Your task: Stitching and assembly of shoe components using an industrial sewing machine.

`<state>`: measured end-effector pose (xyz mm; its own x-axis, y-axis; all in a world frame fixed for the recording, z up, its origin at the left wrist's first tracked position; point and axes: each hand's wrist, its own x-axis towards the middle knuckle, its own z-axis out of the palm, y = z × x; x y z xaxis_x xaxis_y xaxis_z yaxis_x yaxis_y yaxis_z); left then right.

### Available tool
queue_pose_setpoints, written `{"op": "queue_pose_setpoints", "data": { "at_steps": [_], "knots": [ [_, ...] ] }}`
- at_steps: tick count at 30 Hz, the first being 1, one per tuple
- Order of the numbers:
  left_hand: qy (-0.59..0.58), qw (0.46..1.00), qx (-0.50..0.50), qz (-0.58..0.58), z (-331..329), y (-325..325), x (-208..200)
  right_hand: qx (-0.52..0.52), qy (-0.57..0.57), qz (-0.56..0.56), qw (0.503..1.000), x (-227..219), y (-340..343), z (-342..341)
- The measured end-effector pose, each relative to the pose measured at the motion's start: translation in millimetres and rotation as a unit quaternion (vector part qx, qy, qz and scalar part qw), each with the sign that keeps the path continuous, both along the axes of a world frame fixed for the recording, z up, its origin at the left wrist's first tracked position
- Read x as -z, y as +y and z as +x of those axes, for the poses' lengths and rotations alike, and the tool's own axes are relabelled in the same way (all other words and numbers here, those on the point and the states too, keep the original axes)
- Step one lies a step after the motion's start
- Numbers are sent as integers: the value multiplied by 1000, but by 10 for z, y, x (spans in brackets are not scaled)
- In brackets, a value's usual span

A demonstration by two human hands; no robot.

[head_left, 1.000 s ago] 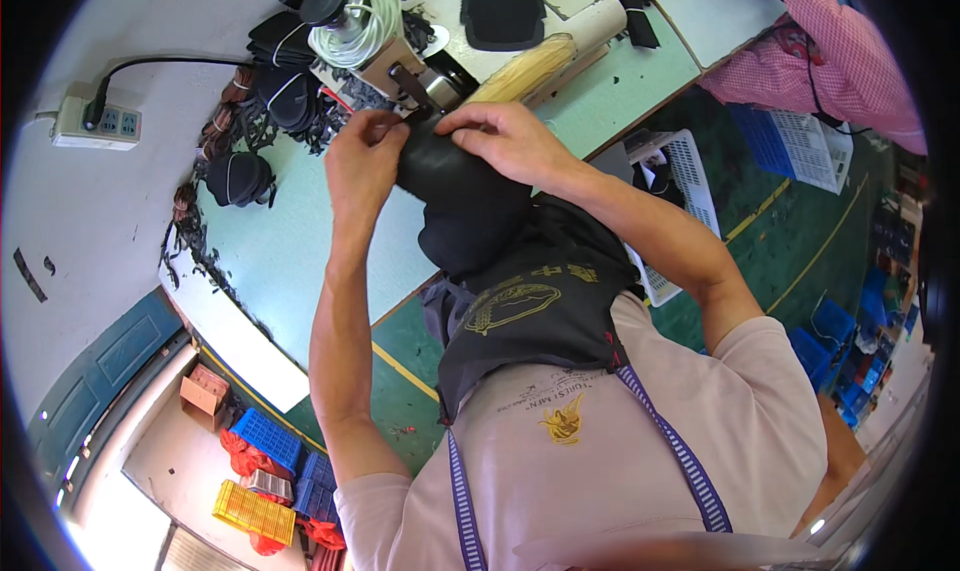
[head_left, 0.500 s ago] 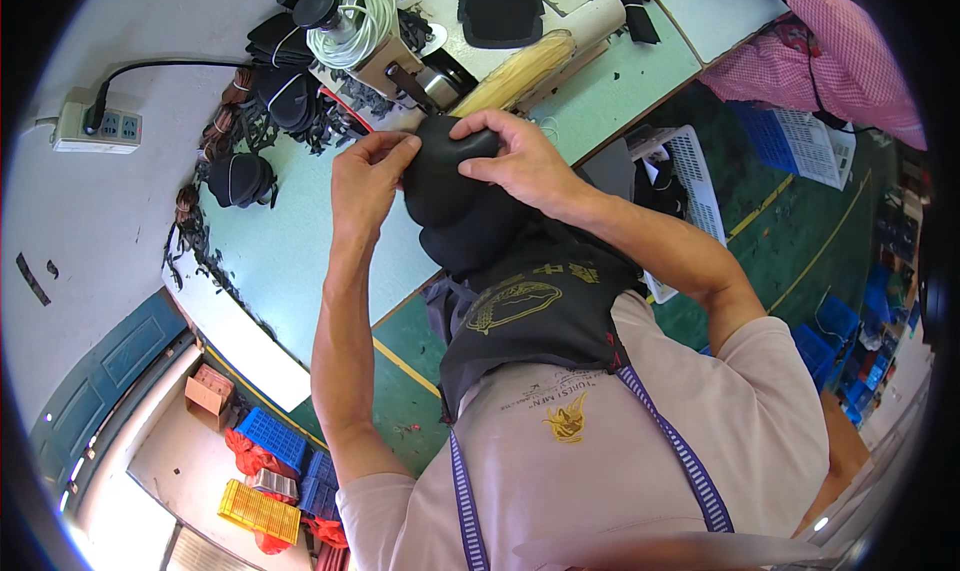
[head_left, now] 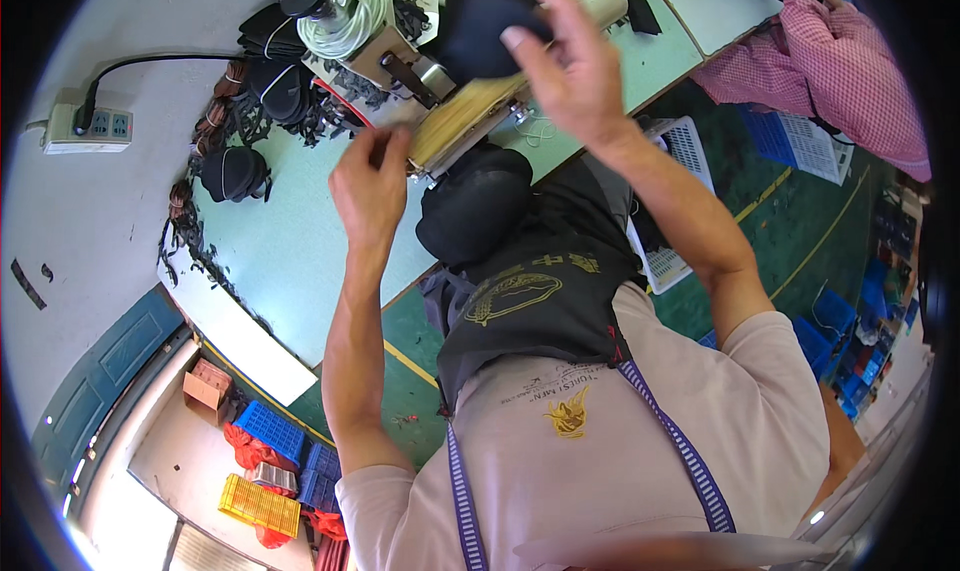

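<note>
My right hand (head_left: 580,76) is raised over the machine, thumb and fingers on a rounded black fabric piece (head_left: 488,31); both are smeared by motion. My left hand (head_left: 370,186) is beside the left end of the machine's yellowish wrapped bar (head_left: 465,121), its thumb and fingers pinched together. Whatever lies between those fingertips is hidden. Below the bar, at the table edge against my apron, rests another black, padded, rounded piece (head_left: 475,206). Neither hand touches that one.
Bundles of black pieces (head_left: 235,176) and scraps line the left side of the pale green table (head_left: 300,231). A coil of white cord (head_left: 355,16) sits by the machine. White crate (head_left: 690,156) stands right; a co-worker's pink checked sleeve (head_left: 850,81) is beyond.
Both hands were holding a black piece before the bar. My right hand has carried a piece up and away over the machine. My left hand has stayed near the bar, which is now uncovered.
</note>
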<state>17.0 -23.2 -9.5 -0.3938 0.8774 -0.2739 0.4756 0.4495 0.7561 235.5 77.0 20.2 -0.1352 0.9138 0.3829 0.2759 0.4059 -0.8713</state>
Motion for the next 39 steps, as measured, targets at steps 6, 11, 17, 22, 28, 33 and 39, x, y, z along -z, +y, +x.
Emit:
{"op": "queue_pose_setpoints", "data": {
  "at_steps": [6, 11, 17, 22, 28, 33, 39],
  "knots": [
    [90, 977, 194, -28, 113, -839, 166, 15, -225, 276, 934, 195, 313, 411],
    [211, 948, 172, 167, 167, -932, 354, -130, -130, 98, 978, 347, -279, 174],
    [-156, 985, 79, -7, 34, -343, -59, -360, -130, -60, 922, 223, -401, -11],
    [-130, 988, 73, -26, -102, 128, -11, -260, -131, -216, 932, 363, -152, -87],
    [71, 996, 22, -42, -28, 340, -82, -221, -228, -199, 927, 381, -88, -254],
    [89, 995, 16, 33, 126, 423, -16, -167, -311, -142, 925, 165, 8, -213],
    [-57, 991, 72, 96, 84, 63, -10, -274, -57, -238, 930, 52, -112, 83]
  ]
}}
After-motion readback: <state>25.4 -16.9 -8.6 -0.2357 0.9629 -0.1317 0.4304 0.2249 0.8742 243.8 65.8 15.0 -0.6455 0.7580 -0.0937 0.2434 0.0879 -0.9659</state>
